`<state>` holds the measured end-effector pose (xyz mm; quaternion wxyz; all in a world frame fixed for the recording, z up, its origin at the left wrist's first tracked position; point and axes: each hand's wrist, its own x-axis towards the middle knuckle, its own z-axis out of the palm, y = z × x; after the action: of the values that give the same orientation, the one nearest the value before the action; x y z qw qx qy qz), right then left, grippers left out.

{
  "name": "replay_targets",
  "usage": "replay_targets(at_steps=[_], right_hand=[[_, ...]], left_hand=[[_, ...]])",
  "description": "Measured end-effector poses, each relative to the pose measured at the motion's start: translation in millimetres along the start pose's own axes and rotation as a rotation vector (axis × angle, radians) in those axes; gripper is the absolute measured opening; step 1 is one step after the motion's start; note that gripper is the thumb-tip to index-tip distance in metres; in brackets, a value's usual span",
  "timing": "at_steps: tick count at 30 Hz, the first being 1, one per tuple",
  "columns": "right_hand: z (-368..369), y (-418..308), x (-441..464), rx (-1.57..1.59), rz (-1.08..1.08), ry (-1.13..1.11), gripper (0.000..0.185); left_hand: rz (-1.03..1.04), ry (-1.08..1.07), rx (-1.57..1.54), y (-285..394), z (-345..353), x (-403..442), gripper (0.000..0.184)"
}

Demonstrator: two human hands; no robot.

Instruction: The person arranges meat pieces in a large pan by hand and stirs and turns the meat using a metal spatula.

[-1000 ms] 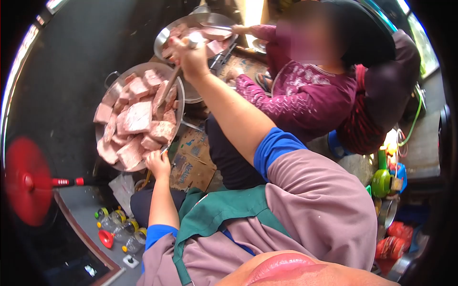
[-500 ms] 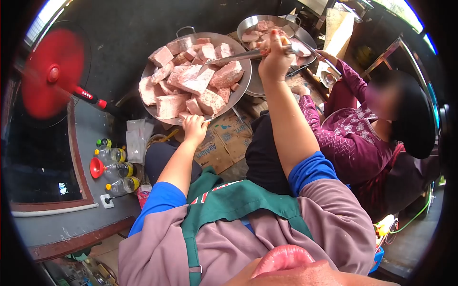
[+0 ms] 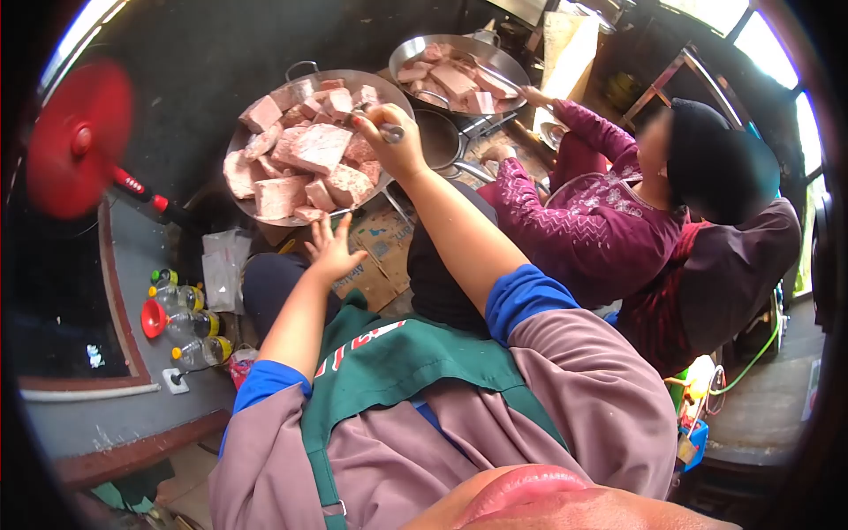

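Note:
A wide metal wok (image 3: 231, 193) stands before me, heaped with pale pink, meat-like chunks (image 3: 311, 147). My right hand (image 3: 394, 146) is closed around the handle of a metal spatula (image 3: 391, 132) above the wok's right side. The spatula's far end is hard to make out among the chunks. Just in front of the near rim, my left hand (image 3: 334, 252) has its fingers spread and holds nothing. Its fingertips come close to the wok's near handle; whether they touch it I cannot tell.
A second wok (image 3: 397, 55) of similar chunks sits at the back right, where a co-worker in a maroon top (image 3: 609, 221) holds a long tool in it. A dark round pan (image 3: 437, 140) lies between. Bottles (image 3: 201, 352) and a red fan (image 3: 81, 140) are at left.
My right hand has come lower and left, tipping the spatula's handle end towards me. My left hand has let go of the near handle and spread its fingers. The view has shifted right.

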<state>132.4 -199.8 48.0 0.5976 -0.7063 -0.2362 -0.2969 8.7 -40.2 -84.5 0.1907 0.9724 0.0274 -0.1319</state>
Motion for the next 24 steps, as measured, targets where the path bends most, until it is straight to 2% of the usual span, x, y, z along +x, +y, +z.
replay_targets(at_steps=[3,5,7,8,9,11,12,14,15,16,20,23,24], right_hand=[[-0.2,12.9,-23.6,-0.206,-0.175,0.059,0.021],[-5.4,9.6,-46.2,-0.258,-0.010,-0.053,0.025],[-10.0,-10.2,-69.4,-0.263,0.273,-0.201,0.028],[-14.6,-21.2,-82.0,-0.218,0.382,-0.272,0.036],[-14.9,-7.6,-98.2,-0.298,0.244,-0.333,0.048],[-13.9,1.0,-116.4,-0.304,0.312,-0.492,0.066],[-7.1,5.9,-121.3,-0.296,0.342,-0.522,0.065],[2.1,51.5,-134.8,-0.028,0.465,-0.611,0.060],[6.4,80.4,-142.2,-0.004,0.326,-0.635,0.057],[10.5,63.8,-143.6,0.031,0.367,-0.727,0.055],[14.2,75.0,-147.2,0.274,0.686,-0.914,0.048],[17.6,85.3,-148.0,0.374,0.828,-0.925,0.050],[17.7,84.2,-149.3,0.402,0.875,-0.880,0.042]], left_hand=[[0.078,0.070,-0.027,2.8,5.9,-33.9,0.102],[0.105,0.187,0.003,1.5,-0.9,-55.7,0.100],[0.149,0.365,-0.041,-2.8,-19.3,-75.8,0.095],[0.136,0.446,-0.002,-4.0,-31.3,-87.4,0.089],[0.098,0.540,0.045,-9.2,-44.2,-97.7,0.083],[-0.031,0.619,0.111,-33.4,-54.9,-116.5,0.073],[-0.060,0.597,0.137,-48.6,-58.7,-127.6,0.065],[-0.179,0.514,0.101,-70.0,-60.8,-153.5,0.064],[-0.219,0.477,0.021,-75.5,-62.5,-169.4,0.066],[-0.252,0.467,-0.050,-82.5,-62.1,-181.8,0.068],[-0.334,0.417,-0.159,-80.7,-67.3,-209.6,0.079],[-0.409,0.405,-0.107,-79.8,-64.9,-223.1,0.083],[-0.428,0.403,-0.094,-80.4,-64.6,-227.1,0.084]])
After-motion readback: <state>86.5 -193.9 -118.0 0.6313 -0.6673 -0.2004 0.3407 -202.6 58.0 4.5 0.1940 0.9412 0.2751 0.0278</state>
